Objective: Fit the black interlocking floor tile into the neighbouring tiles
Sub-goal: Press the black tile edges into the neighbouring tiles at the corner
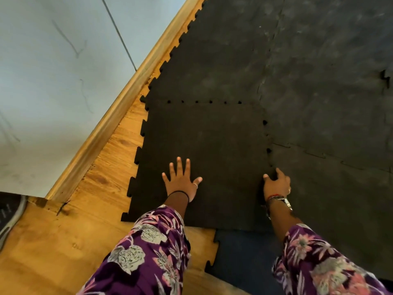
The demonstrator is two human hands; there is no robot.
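Note:
The black interlocking floor tile (204,150) lies on the wooden floor in the middle of the view. Its far edge meets a dusty grey-black tile (214,60) and its right edge meets other laid tiles (331,116); small gaps show along both seams. My left hand (181,182) rests flat on the tile's near part, fingers spread. My right hand (276,185) grips the tile's right edge near the seam, fingers curled over it.
Wooden floor (102,188) shows to the left, bounded by a wooden skirting board (119,107) and a pale wall (59,71). A dark blue tile (242,256) lies at the near side, partly under the black one. A shoe (8,218) is at the far left.

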